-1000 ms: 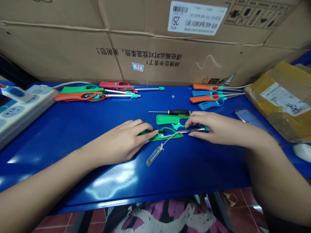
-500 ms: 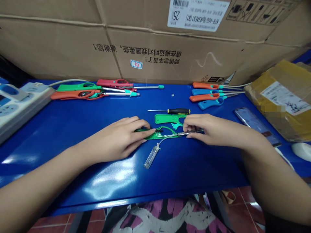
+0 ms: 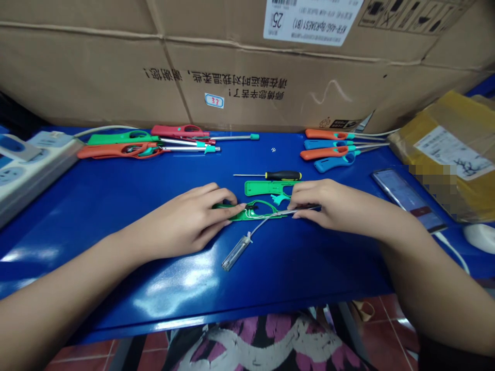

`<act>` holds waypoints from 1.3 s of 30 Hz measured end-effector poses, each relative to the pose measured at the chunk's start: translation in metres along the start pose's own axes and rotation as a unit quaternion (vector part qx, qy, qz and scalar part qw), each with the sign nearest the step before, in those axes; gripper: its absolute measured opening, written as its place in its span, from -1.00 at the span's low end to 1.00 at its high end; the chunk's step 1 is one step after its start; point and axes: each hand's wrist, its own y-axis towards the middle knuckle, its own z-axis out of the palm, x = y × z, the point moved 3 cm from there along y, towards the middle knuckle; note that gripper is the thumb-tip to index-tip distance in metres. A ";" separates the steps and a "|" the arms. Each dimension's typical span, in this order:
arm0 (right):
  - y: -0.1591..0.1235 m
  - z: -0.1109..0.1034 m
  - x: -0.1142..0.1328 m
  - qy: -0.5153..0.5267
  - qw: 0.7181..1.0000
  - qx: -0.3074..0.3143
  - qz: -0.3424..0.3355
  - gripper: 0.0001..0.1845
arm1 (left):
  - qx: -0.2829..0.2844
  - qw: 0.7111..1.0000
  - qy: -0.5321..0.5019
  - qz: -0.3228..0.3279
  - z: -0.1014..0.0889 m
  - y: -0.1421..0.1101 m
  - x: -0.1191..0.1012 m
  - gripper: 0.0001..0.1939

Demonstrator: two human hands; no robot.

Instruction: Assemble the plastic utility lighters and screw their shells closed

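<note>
Your right hand point(image 3: 328, 203) pinches the metal tube point(image 3: 286, 212) slightly farther left than a moment ago, at the end of the green half-shell point(image 3: 240, 217) your left hand point(image 3: 193, 219) grips on the desk point(image 3: 290, 268), so the two seem nearer to lining up.

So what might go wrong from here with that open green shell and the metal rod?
The tube might kink or pull loose, since the clear tank lies outside the shell. The white wires could snag if the right hand shifts the rod. The shell might slide on the glossy table if the left hand slips.
</note>
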 end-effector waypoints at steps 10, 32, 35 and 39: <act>-0.008 0.010 0.010 -0.137 0.990 -0.019 0.023 -0.72 | 0.006 1.000 0.012 0.002 0.000 0.002 0.000 -0.58; 0.000 0.011 0.026 -0.122 0.987 -0.100 0.025 -0.83 | -0.007 1.000 -0.014 -0.010 -0.002 0.002 -0.001 -0.59; 0.004 0.015 0.023 -0.078 0.990 -0.111 0.041 -0.81 | -0.009 1.000 -0.019 -0.008 -0.001 0.001 0.000 -0.58; 0.011 0.020 0.015 0.078 0.986 -0.123 0.075 -0.87 | 0.002 1.000 -0.029 -0.009 0.002 0.001 0.000 -0.58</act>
